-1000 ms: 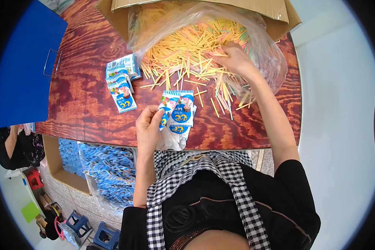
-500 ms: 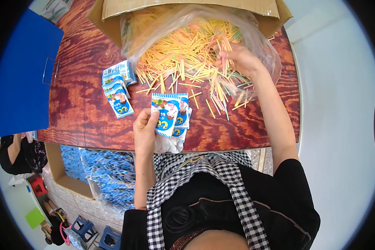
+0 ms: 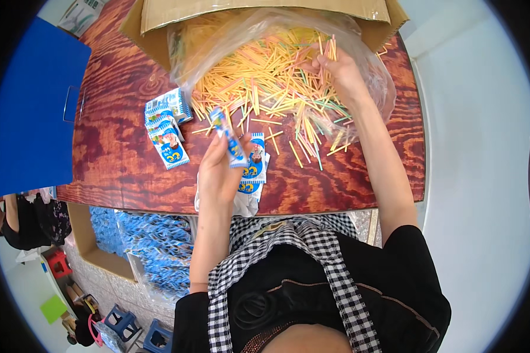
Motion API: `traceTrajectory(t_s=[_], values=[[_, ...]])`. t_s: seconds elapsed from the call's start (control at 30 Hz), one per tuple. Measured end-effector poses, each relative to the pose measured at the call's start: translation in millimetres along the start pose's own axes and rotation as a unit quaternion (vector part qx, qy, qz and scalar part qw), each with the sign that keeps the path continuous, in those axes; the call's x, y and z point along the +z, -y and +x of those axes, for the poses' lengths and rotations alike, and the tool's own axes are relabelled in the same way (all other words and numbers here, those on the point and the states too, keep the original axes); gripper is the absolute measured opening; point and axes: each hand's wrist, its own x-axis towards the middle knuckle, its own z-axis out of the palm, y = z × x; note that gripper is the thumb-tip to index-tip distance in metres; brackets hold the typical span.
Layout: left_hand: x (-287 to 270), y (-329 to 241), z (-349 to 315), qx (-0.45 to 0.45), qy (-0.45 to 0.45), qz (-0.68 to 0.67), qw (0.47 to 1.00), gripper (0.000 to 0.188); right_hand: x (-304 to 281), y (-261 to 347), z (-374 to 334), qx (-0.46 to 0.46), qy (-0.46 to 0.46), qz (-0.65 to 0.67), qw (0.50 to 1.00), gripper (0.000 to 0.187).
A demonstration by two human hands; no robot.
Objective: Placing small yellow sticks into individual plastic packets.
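My left hand [image 3: 219, 167] grips a small blue-and-white packet [image 3: 229, 139], tilted and held above the table. Below it, near the front edge, lie more packets of the same print [image 3: 255, 159], partly covered by the hand. My right hand [image 3: 337, 69] is closed on a few thin coloured sticks [image 3: 328, 52], over a large loose heap of yellow, pink and green sticks [image 3: 247, 67]. That heap spills from a clear plastic bag [image 3: 376, 65]. Left of the heap, a row of overlapping packets [image 3: 169, 141] rests on the wood-grain table [image 3: 118, 159].
A cardboard box [image 3: 265, 15] holding the bag stands at the far side. To the left is a blue panel [image 3: 35, 106] with a handle. Below the table edge, a carton [image 3: 106, 262] holds many blue packets. Another person [image 3: 35, 220] and stools [image 3: 121, 320] are at lower left.
My left hand has lifted one packet off the pile, turning it and moving slightly right and away. My right hand has shifted a little farther away with sticks between its fingers.
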Motion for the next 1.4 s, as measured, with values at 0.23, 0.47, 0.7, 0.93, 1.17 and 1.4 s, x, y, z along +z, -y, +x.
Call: traceTrajectory(t_s=[0.23,0.47,0.7,0.93,1.17,1.4], values=[[60,31,58,-0.040,-0.033,-0.051,0.997,0.033,27,-7,-7,-0.059,0.057,0.054,0.995,0.025],[80,47,84,-0.102,-0.082,-0.213,0.968,0.031,83,-19,-57,-0.166,-0.025,0.031,0.985,0.028],[69,48,59,-0.093,0.018,-0.207,0.974,0.026,78,-20,-74,-0.172,-0.019,-0.099,0.980,0.014],[87,10,19,0.304,0.145,0.502,0.797,0.020,58,-23,-98,-0.020,0.124,0.099,0.987,0.015],[83,16,21,0.275,0.284,0.746,0.537,0.019,35,-67,-107,0.056,0.230,0.180,0.955,0.058],[67,15,7,0.313,0.236,0.727,0.565,0.008,48,-37,-102,0.033,0.226,0.037,0.973,0.039]])
